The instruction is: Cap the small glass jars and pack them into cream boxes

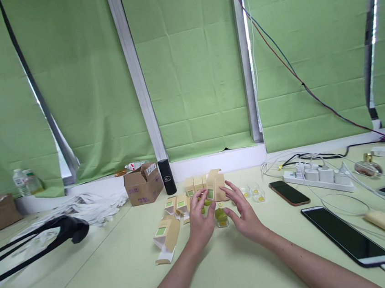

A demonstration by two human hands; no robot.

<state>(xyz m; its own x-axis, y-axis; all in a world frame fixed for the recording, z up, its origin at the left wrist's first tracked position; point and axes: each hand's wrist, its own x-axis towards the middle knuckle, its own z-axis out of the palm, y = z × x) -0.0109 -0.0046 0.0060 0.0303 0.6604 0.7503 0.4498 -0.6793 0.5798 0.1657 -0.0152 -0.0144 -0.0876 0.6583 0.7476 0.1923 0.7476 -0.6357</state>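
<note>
Both hands are near a small clear jar (221, 218) with yellow-green contents, which stands on the table between them. My left hand (201, 221) has its fingers raised and apart, in front of a kraft box (215, 185) with a green window. On the jar's right, my right hand (244, 214) is spread with nothing in it. More green pieces (204, 203) show partly behind my left fingers. An opened kraft box (167, 236) lies to the left, with smaller kraft boxes (181, 204) behind it. Clear cups with yellow centres (259, 195) sit beyond my right hand.
A cardboard box (143, 184) and a black cylinder (167, 177) stand at the back. Phones (348, 234), a power strip (320, 180) and cables lie at the right. At the left are white strips (92, 207) and a blurred black strapped object (67, 228).
</note>
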